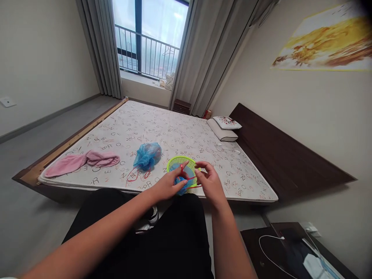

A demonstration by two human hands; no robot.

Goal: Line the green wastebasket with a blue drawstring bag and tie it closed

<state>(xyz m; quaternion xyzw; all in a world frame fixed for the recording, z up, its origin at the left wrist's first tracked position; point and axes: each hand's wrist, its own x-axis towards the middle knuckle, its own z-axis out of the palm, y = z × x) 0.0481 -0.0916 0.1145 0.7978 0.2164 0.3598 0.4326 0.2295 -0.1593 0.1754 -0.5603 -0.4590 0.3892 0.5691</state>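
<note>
A thin red string (pixel 192 178) runs between my two hands above the near edge of the mattress. On my left hand (pixel 170 183) it loops round a finger, while the index finger and thumb point apart. My right hand (pixel 210 181) pinches the string's other end between bent fingers and thumb. Just behind and below the hands sits a yellow-green mesh basket (pixel 174 162), partly hidden by them. Blue plastic (pixel 183 189) shows in and before the basket. To the left lies a bunched blue plastic bag (pixel 147 155), with red string loops (pixel 133 175) beside it.
A pink cloth (pixel 75 162) lies at the near left of the patterned mattress (pixel 162 128). Pillows (pixel 223 130) rest by the dark headboard (pixel 279 143). At lower right, a dark nightstand (pixel 252 248) bears a white cable and a face mask (pixel 316 267).
</note>
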